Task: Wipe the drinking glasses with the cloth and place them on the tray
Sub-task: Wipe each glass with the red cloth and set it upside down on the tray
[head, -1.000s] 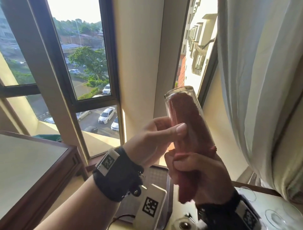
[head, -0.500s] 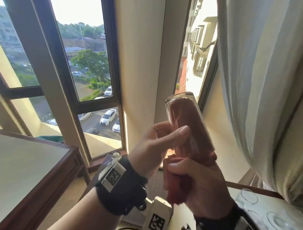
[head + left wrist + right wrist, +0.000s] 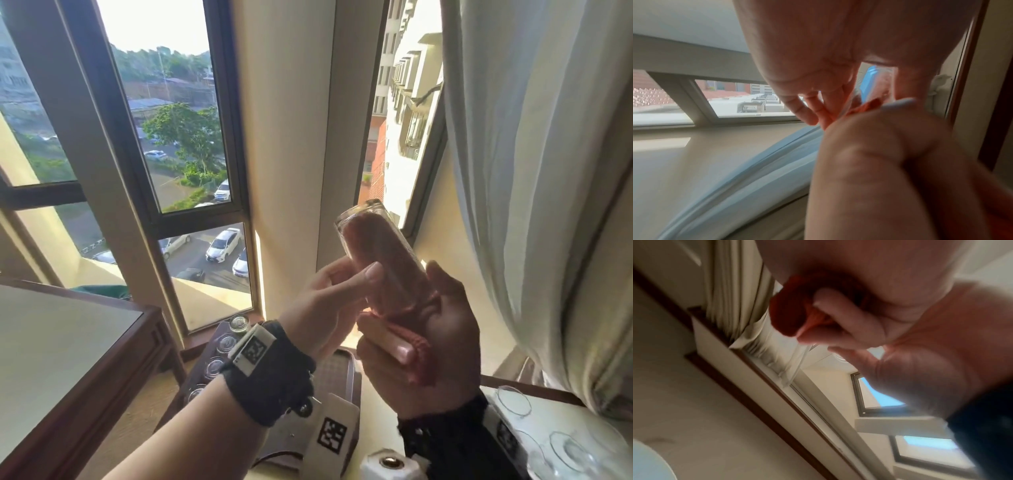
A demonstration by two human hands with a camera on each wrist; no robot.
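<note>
Below raised glass (image 3: 376, 260), tray (image 3: 342, 371) – spare glasses (image 3: 219, 342), curtain (image 3: 534, 171) right

Support surfaces, lower part of the head view

A dark wooden tray (image 3: 205, 346) sits at lower centre below the window, carrying a row of upturned drinking glasses (image 3: 226, 342) along its left side. At lower right, a pale tabletop (image 3: 376, 404) with a dark wooden edge bears several clear glasses (image 3: 513, 401). A second wood-framed table (image 3: 68, 342) occupies the lower left.
</note>
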